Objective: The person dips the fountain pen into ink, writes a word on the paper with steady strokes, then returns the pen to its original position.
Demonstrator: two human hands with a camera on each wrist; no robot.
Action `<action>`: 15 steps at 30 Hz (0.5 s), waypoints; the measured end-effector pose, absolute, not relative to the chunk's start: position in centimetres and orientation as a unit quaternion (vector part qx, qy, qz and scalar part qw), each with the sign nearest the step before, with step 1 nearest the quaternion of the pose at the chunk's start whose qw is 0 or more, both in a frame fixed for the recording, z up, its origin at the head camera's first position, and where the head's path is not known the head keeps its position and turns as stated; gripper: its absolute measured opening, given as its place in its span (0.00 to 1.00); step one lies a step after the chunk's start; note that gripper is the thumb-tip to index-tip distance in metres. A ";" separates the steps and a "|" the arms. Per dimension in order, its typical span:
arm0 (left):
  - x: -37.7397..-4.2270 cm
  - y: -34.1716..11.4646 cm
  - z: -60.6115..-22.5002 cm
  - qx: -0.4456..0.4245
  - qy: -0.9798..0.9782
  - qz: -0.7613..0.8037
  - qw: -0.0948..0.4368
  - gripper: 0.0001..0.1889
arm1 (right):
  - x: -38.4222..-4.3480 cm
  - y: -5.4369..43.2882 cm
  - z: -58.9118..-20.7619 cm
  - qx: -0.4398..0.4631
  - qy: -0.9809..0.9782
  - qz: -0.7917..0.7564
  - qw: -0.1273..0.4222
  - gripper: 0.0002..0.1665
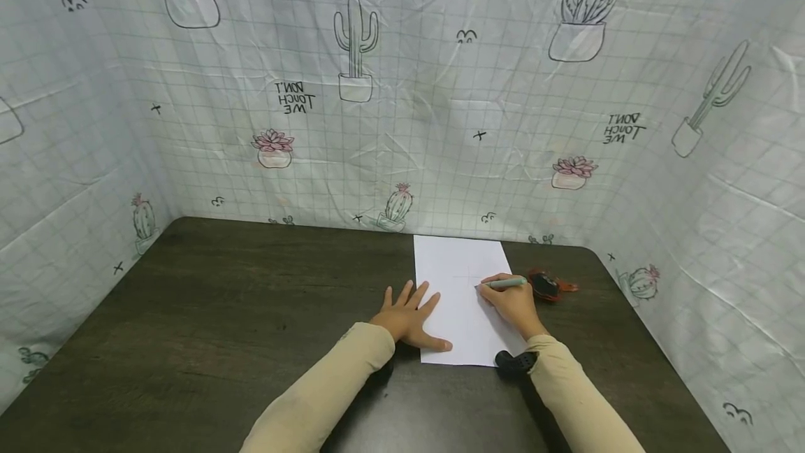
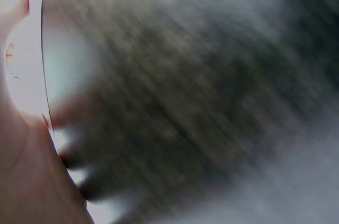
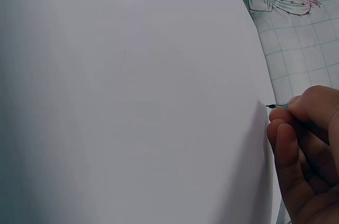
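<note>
A white sheet of paper [image 1: 462, 331] lies on the dark table, with faint thin lines on its upper half. My left hand [image 1: 405, 319] rests with spread fingers over the sheet's left edge, its thumb on the lower part. In the left wrist view, part of that palm [image 2: 26, 171] shows beside blurred dark wood grain. Between thumb and fingers, my right hand [image 1: 517, 307] pinches a pale green pen [image 1: 506, 283] at the sheet's right side. The right wrist view shows the pen's dark tip [image 3: 271, 106] close to the paper, most of its barrel hidden by the fingers.
Right of the paper lies a small orange and black object [image 1: 546, 286]. A black wrist-worn device [image 1: 514, 363] sits at the right sleeve's cuff. A cactus-print cloth [image 1: 434, 89] stands behind the dark table [image 1: 251, 292] and along its sides.
</note>
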State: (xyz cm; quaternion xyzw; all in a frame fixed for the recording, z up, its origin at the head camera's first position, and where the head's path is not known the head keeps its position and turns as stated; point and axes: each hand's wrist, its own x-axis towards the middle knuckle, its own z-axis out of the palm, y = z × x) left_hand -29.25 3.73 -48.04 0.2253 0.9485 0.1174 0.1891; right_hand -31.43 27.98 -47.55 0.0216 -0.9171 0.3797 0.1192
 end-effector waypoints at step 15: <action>-29.4 3.6 -49.0 0.236 0.947 0.123 0.182 0.56 | -29.5 28.9 -47.3 0.016 -0.928 0.350 0.125 0.07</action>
